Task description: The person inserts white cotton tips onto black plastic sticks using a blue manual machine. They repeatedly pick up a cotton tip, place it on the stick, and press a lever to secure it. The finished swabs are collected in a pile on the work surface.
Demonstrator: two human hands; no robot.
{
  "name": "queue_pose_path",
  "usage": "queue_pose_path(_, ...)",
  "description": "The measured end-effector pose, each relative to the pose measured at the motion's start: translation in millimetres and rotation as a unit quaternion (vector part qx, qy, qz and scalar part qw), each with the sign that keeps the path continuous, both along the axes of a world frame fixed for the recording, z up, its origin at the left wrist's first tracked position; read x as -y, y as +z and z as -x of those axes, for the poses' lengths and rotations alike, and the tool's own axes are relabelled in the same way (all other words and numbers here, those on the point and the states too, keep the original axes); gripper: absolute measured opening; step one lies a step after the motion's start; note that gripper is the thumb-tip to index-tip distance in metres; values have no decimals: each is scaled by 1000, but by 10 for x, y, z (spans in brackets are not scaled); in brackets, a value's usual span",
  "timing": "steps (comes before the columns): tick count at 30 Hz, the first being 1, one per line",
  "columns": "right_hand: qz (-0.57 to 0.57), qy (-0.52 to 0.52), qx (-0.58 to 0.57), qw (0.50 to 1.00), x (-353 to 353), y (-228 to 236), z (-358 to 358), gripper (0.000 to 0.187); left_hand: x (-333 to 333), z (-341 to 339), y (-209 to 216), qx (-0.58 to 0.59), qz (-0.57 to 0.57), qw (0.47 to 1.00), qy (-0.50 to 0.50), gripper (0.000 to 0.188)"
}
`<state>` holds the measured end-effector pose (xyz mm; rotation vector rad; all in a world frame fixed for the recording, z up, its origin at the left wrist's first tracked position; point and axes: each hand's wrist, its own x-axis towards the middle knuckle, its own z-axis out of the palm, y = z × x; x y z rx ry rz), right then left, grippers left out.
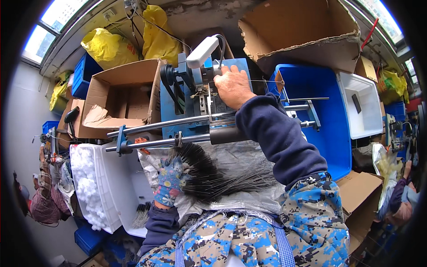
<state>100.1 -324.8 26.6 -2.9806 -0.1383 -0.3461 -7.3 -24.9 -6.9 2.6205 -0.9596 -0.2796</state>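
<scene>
My left hand, in a flowered blue glove, is closed at the bristle end of a pile of thin wire brushes with black bristles. The brushes lie on a whitish plastic sheet over my lap, their wire stems pointing right. My bare right hand reaches out to a blue bench machine. Its fingers are bent over the machine's middle, and what they grip is hidden. Two steel rods cross in front of the machine, under my right forearm.
An open cardboard box stands left of the machine, a larger one behind right. Right is a blue bin beside a white bin. White fluffy stuff fills a left bin. Other people sit at both sides.
</scene>
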Motion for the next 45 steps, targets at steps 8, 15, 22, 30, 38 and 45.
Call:
queue_pose_path(8, 10, -20, 11, 1000, -43, -78, 42, 13, 40, 26, -48, 26, 70, 997, 18, 32)
queue_pose_path(15, 11, -3, 16, 1000, -39, -63, 54, 13, -46, 55, -339, -76, 161, 977, 114, 29)
queue_pose_path(22, 3, -9, 15, 1000, -34, -83, 50, 13, 207, 6, 75, 59, 133, 989, 29, 18)
queue_pose_path(30, -67, 3, -2, 998, 5, -187, -25, 15, 262, 50, 126, 49, 142, 988, 46, 20)
queue_pose_path(38, -34, -51, 48, 997, 107, -108, 177, 30, 219, 80, 140, 127, 115, 985, 24, 25)
queue_pose_path(45, -66, -45, -41, 996, 132, 17, 514, 58, 356, 45, 87, 130, 120, 984, -15, 28)
